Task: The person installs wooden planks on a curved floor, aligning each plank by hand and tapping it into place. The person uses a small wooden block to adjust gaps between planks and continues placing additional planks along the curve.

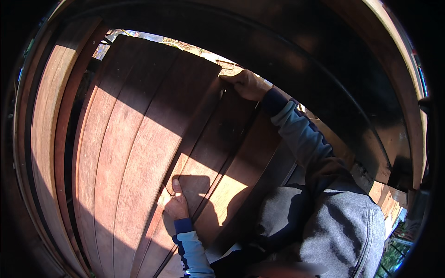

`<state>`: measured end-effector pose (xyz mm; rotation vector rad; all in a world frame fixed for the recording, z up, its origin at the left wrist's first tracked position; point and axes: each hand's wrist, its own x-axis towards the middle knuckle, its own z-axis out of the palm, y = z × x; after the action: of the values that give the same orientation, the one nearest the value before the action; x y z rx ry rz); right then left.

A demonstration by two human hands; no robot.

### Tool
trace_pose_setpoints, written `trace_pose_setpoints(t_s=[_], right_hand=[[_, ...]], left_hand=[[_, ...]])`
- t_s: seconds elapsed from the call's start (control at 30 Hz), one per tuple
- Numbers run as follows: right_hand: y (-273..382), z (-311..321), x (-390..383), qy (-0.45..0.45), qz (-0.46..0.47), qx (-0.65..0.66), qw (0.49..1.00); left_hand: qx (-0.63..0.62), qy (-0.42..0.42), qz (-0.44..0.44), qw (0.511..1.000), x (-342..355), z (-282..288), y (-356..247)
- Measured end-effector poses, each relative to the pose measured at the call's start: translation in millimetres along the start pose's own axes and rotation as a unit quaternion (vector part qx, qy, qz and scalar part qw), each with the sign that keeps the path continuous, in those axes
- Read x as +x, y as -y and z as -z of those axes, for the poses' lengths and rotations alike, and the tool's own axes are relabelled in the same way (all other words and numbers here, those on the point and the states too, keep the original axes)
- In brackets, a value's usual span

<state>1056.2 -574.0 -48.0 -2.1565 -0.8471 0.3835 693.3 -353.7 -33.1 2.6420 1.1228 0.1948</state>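
A wide panel of reddish-brown wooden boards [125, 153] lies below me, streaked with sun and shade. Near the lower middle, my left hand [174, 201] grips the long right edge of that panel, thumb raised and fingers curled into the gap beside it. Higher up, my right hand [246, 85] is closed on the panel's far corner, its fingertips partly hidden. Beneath and to the right of the panel are further wooden planks [236, 176], with dark gaps between some of them.
A separate long timber [53, 116] runs down the left side. A large dark curved surface [333, 51] spans the top and right, with a wooden rail [410, 92] at the far right. My grey-clad leg [338, 231] is at the lower right.
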Motion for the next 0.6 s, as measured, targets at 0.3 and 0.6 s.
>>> trace_pose_setpoints(t_s=[0.3,0.6], right_hand=[[10,2,-3,-0.028,0.068,-0.008,0.997],[16,8,-1,-0.037,-0.137,0.227,0.963]], left_hand=[[0.003,-0.047,-0.008,0.999,0,-6,4],[-0.135,-0.112,-0.107,0.979,11,4,-8]])
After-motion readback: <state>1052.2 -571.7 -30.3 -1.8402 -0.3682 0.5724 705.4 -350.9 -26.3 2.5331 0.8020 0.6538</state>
